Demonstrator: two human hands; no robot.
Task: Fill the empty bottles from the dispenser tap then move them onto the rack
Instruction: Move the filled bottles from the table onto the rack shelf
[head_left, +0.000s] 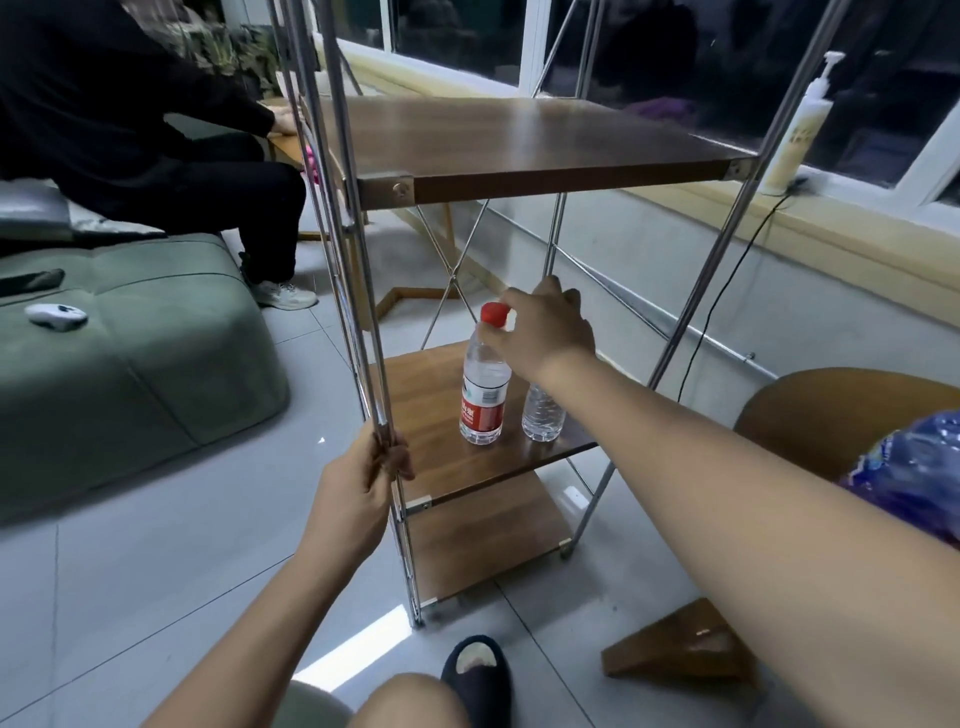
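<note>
Left hand (358, 493) and right hand (545, 332) bare; forearms bare to frame edge. Bottom centre: bare knee (410, 701), foot in dark, rounded slipper (475, 680).

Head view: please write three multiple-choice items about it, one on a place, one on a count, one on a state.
1. The red-capped clear plastic bottle stands: A on the floor; B on the wooden shelf above the lowest; C in a basket.
2. Bottles on the wood-and-chrome rack: A one; B two; C four.
3. The left hand: A grips a chrome pole; B lies flat; C holds a bottle.
Key: B, it stands upright there; B, a label-less bottle stands beside it; A, its fingers curl round the pole.
</note>
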